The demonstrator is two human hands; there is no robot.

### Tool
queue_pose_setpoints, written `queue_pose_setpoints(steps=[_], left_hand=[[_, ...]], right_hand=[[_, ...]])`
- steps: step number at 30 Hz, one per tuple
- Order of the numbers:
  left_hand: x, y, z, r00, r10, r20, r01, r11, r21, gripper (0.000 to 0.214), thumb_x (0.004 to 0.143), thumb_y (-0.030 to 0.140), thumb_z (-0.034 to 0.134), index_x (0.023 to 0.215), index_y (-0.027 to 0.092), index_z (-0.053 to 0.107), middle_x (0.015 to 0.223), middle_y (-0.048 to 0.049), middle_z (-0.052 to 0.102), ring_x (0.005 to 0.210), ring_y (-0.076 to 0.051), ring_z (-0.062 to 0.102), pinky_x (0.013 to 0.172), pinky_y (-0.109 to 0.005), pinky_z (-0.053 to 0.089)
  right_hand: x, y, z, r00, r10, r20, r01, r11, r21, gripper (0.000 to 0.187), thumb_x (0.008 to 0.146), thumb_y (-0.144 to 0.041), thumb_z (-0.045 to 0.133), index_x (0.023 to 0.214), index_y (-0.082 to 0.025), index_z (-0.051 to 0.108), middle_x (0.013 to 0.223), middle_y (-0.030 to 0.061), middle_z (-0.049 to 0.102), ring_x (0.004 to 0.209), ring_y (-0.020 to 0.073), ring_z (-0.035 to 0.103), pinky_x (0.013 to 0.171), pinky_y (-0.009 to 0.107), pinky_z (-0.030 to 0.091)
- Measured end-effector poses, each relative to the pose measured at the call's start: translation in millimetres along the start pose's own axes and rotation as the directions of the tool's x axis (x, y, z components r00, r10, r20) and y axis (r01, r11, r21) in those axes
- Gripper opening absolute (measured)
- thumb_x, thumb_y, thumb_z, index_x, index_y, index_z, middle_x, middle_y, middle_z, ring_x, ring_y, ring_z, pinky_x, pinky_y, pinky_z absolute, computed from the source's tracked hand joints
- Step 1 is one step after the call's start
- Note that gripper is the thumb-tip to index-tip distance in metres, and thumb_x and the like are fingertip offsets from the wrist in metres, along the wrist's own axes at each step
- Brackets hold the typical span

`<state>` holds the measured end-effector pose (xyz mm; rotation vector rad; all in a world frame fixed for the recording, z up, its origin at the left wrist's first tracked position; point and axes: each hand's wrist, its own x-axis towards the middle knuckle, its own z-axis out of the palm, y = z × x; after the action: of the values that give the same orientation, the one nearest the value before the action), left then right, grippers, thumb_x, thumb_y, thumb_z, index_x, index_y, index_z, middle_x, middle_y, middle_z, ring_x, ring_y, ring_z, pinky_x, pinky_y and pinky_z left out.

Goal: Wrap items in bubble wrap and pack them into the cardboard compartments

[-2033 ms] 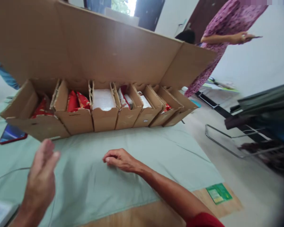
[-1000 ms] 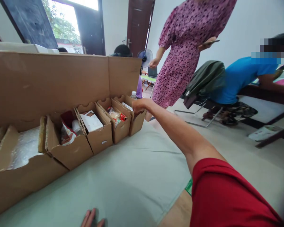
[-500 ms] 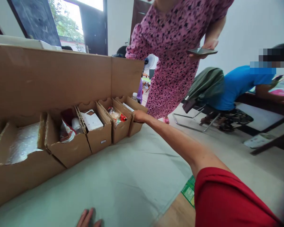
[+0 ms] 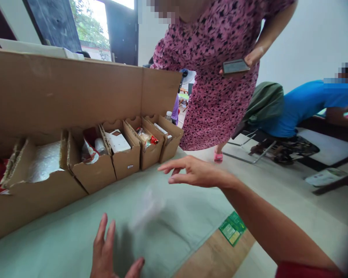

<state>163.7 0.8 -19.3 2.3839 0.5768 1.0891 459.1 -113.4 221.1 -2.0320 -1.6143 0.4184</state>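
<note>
A smeared, whitish object (image 4: 149, 207) shows over the pale green cloth (image 4: 75, 231), between my two hands. Motion blur hides its kind, and I cannot tell whether it touches the cloth. My left hand (image 4: 110, 251) is at the bottom, open, with fingers and thumb spread towards the object. Above and right of it, my right hand (image 4: 195, 172) reaches over the cloth, fingers stretched out and holding nothing. Just beyond that hand stands the rightmost cardboard bin (image 4: 169, 148), with a white box (image 4: 163, 130) inside.
More cardboard bins line up to the left, holding bubble wrap (image 4: 45, 160), a white box (image 4: 117, 141) and a red-and-clear packet (image 4: 147, 139). A tall cardboard panel (image 4: 75, 88) stands behind. A green printed sheet (image 4: 232, 228) lies by the cloth's edge. A person (image 4: 214, 96) holds a phone (image 4: 236, 66).
My right hand has come back from the rightmost bin and opened over the cloth. The blurred whitish object has appeared there. My left hand has moved further into view, fingers spread.
</note>
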Motion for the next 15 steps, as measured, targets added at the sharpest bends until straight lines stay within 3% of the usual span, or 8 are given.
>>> queue_pose_setpoints(steps=[1, 4, 7, 9, 12, 15], left_hand=[[1.8, 3.3, 3.2, 0.999, 0.036, 0.025, -0.036, 0.999, 0.01, 0.091, 0.089, 0.041, 0.066, 0.165, 0.023, 0.02, 0.169, -0.0194, 0.028, 0.148, -0.04, 0.04, 0.107, -0.06, 0.049], [-4.3, 3.7, 19.3, 0.977, 0.161, 0.14, -0.173, 0.982, 0.078, 0.083, 0.087, 0.036, 0.058, 0.163, 0.023, 0.027, 0.164, -0.0199, 0.036, 0.148, -0.04, 0.041, 0.111, -0.062, 0.044], [-19.1, -5.7, 35.8, 0.943, 0.246, 0.224, -0.272, 0.958, 0.094, 0.075, 0.088, 0.027, 0.047, 0.162, 0.022, 0.031, 0.147, -0.0184, 0.057, 0.138, -0.035, 0.053, 0.11, -0.056, 0.044], [-27.9, -13.1, 42.4, 0.932, 0.278, 0.232, -0.301, 0.951, 0.07, 0.067, 0.095, 0.029, 0.038, 0.161, 0.022, 0.032, 0.135, -0.0171, 0.065, 0.13, -0.033, 0.06, 0.107, -0.053, 0.046], [-35.9, -21.5, 44.6, 0.938, 0.285, 0.198, -0.298, 0.954, 0.042, 0.06, 0.103, 0.04, 0.025, 0.16, 0.023, 0.034, 0.13, -0.017, 0.067, 0.126, -0.032, 0.063, 0.105, -0.051, 0.048], [-39.2, -26.3, 39.4, 0.955, 0.245, 0.166, -0.254, 0.967, 0.032, 0.057, 0.105, 0.041, 0.024, 0.158, 0.026, 0.037, 0.13, -0.0159, 0.067, 0.125, -0.03, 0.063, 0.105, -0.05, 0.049]], right_hand=[[11.4, 1.0, 4.7, 1.0, 0.014, 0.008, -0.014, 0.999, -0.036, 0.031, 0.089, -0.032, 0.067, 0.117, -0.023, 0.078, 0.1, 0.0021, 0.082, 0.085, 0.017, 0.074, 0.076, 0.025, 0.053], [72.1, 11.4, -0.3, 0.989, 0.062, -0.138, -0.1, 0.951, -0.292, 0.028, 0.094, -0.024, 0.062, 0.116, -0.02, 0.079, 0.111, 0.0051, 0.08, 0.104, 0.0207, 0.073, 0.088, 0.027, 0.049], [140.8, 24.7, -10.0, 0.98, 0.196, 0.036, -0.145, 0.824, -0.547, 0.031, 0.092, -0.019, 0.063, 0.119, -0.019, 0.078, 0.116, 0.0076, 0.079, 0.111, 0.0239, 0.071, 0.084, 0.026, 0.047], [173.3, 31.0, -4.9, 0.939, 0.286, 0.193, -0.109, 0.776, -0.622, 0.031, 0.087, -0.018, 0.07, 0.117, -0.017, 0.079, 0.112, 0.0088, 0.08, 0.103, 0.0232, 0.072, 0.077, 0.025, 0.047], [195.7, 36.7, 15.4, 0.904, 0.324, 0.279, -0.079, 0.768, -0.635, 0.03, 0.079, -0.015, 0.077, 0.109, -0.016, 0.081, 0.105, 0.009, 0.081, 0.09, 0.0205, 0.073, 0.07, 0.023, 0.046], [195.1, 38.8, 21.5, 0.926, 0.32, 0.198, -0.117, 0.745, -0.657, 0.031, 0.079, -0.012, 0.073, 0.109, -0.013, 0.08, 0.109, 0.0132, 0.08, 0.095, 0.023, 0.073, 0.069, 0.024, 0.045]])
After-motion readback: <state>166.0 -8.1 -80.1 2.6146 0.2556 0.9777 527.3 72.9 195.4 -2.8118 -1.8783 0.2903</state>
